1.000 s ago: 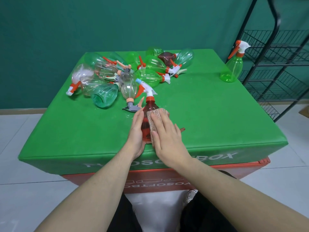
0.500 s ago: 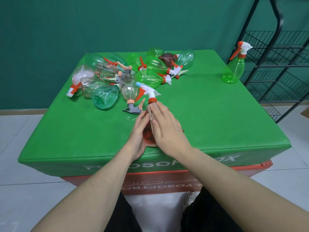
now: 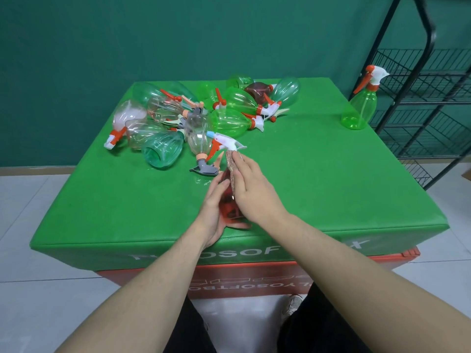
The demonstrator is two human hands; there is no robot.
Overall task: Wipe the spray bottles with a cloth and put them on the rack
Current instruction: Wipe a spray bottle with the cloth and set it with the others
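Both hands [image 3: 229, 197] wipe a red bottle [image 3: 229, 210] with a cloth [image 3: 231, 161]

Matt green fabric-like cover on the padded worktop [image 3: 318, 189]. Glossy, see-through red plastic spray bottle [image 3: 229, 208]; coarse, rough brown cloth [image 3: 231, 166] against it. Shiny clear and green plastic bottles in a heap [image 3: 204, 115]. Thin black metal wire rack [image 3: 420, 98]. Smooth pale floor tiles [image 3: 30, 210].

Both bare forearms reach forward and meet over the near edge of the table. The left hand [image 3: 214, 207] cups the red bottle [image 3: 229, 210] from its left side (fingers curled round it). The right hand [image 3: 251, 189] lies flat, 4 fingers straight, pressing the cloth [image 3: 230, 165] against it
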